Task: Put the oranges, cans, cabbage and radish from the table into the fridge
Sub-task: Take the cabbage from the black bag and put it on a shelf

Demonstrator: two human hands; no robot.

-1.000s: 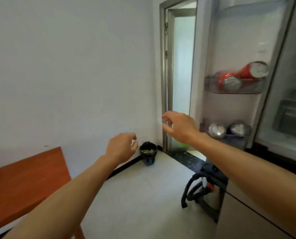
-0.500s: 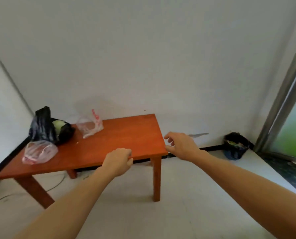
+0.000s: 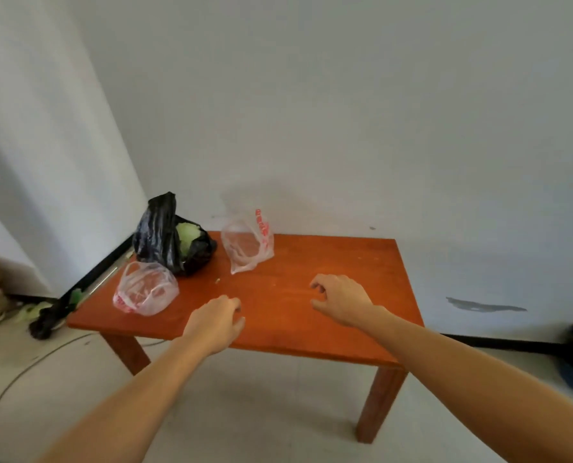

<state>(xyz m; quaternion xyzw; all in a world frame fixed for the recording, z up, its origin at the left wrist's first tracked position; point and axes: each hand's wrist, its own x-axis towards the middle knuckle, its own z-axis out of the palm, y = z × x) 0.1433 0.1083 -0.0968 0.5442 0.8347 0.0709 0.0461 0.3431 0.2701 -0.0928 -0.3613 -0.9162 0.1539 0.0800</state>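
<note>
**Item 1.** Cabbage (image 3: 188, 237): we are logging it at ten o'clock on the wooden surface (image 3: 328, 269). It is showing pale green through the open mouth of a black plastic bag (image 3: 159, 228).

**Item 2.** Left hand (image 3: 216, 320): hovering at seven o'clock, fingers loosely curled and holding nothing.

**Item 3.** Right hand (image 3: 341, 304): hovering at five o'clock, fingers likewise curled and empty.

**Item 4.** Crumpled clear bag (image 3: 144, 289) at eight o'clock, just beside the black one, and a red-printed clear bag (image 3: 248, 243) at twelve. We cannot tell what is in either.

**Not seen.** We are seeing no oranges, cans, radish or fridge.

**Hazards, as we are judging them:**
- Lifting the black bag by its thin film could tip the loose cabbage out of the open mouth.
- A left-hand reach towards ten o'clock could sweep the crumpled bag off the nearby corner.
- Grabbing the bag's slack top alone could leave the cabbage swinging or tear the film.
</note>
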